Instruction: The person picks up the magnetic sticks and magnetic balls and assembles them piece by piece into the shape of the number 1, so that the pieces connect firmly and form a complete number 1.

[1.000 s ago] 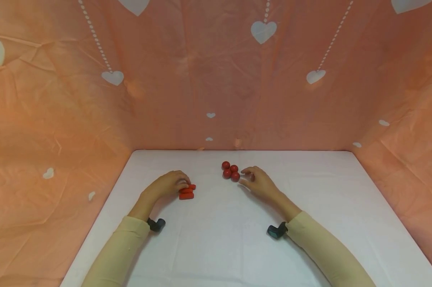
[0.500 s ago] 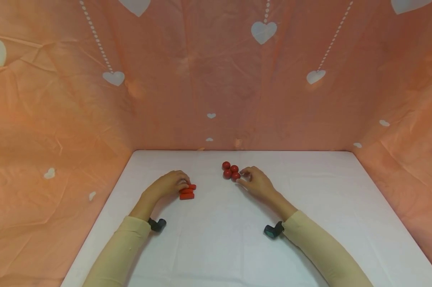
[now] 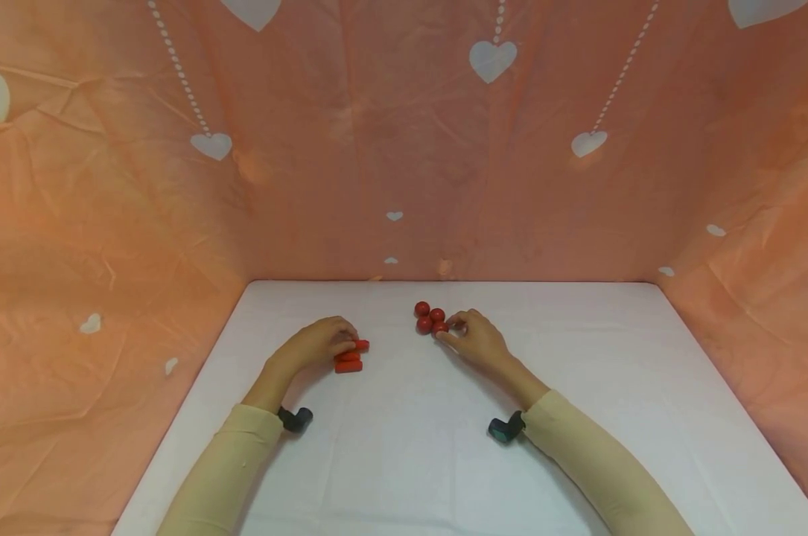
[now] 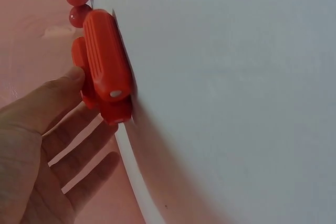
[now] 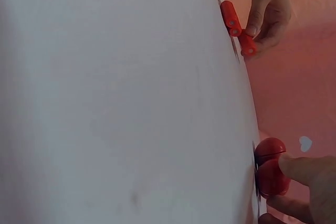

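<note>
My left hand pinches a red stick-like piece between thumb and fingers. In the right wrist view, this held piece is tilted away from two similar red pieces on the white surface. Up close in the left wrist view, the nearest piece has lengthwise ridges and a pale dot at its end. My right hand has thumb and fingers around the nearest right one of several shiny red balls. That gripped ball touches its neighbour; part of it is hidden by the thumb.
A white-covered table lies beneath both hands. Orange-pink cloth with pale hearts walls it in at the back and both sides. Black wrist cameras, such as the left one, jut inward from the cuffs.
My right hand has moved left and closed its thumb and fingers on a ball. The left hand has lifted its red piece slightly, shifting it a little to the right.
</note>
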`<action>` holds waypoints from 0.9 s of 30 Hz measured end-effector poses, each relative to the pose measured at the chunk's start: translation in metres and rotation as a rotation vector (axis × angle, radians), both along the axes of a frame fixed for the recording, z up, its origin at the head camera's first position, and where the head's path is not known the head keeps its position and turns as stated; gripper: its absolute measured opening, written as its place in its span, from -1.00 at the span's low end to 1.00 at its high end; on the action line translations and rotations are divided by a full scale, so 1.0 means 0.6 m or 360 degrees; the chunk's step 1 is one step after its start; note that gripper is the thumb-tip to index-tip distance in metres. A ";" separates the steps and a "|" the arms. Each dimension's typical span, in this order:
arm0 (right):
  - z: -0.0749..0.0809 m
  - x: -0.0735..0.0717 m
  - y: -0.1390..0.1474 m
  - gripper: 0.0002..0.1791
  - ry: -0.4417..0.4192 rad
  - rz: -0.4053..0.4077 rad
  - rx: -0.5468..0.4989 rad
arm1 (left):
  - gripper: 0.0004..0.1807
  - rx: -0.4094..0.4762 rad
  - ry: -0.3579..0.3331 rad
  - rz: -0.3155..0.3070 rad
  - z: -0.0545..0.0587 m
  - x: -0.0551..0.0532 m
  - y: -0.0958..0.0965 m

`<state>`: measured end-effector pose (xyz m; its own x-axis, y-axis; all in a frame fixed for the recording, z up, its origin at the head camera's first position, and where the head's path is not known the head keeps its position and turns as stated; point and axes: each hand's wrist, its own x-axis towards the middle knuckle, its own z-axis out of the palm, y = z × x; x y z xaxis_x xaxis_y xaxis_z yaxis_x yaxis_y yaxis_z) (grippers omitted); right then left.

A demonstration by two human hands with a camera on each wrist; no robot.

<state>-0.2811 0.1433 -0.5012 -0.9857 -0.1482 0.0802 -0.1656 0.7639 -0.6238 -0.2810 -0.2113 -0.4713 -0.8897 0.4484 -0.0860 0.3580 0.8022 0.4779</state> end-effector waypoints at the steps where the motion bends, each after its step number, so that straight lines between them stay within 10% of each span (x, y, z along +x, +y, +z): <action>1: 0.001 0.000 -0.001 -0.59 -0.0003 -0.0007 0.0001 | -0.78 0.0004 0.0009 -0.0012 0.001 0.000 0.001; 27: 0.006 0.007 -0.007 -0.61 -0.0009 -0.0034 -0.0034 | -0.83 0.0189 -0.0010 -0.0040 0.007 0.014 0.046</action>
<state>-0.2772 0.1390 -0.4974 -0.9891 -0.1252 0.0776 -0.1457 0.7537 -0.6409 -0.2728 -0.1837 -0.4669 -0.8776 0.4780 -0.0364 0.3741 0.7304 0.5715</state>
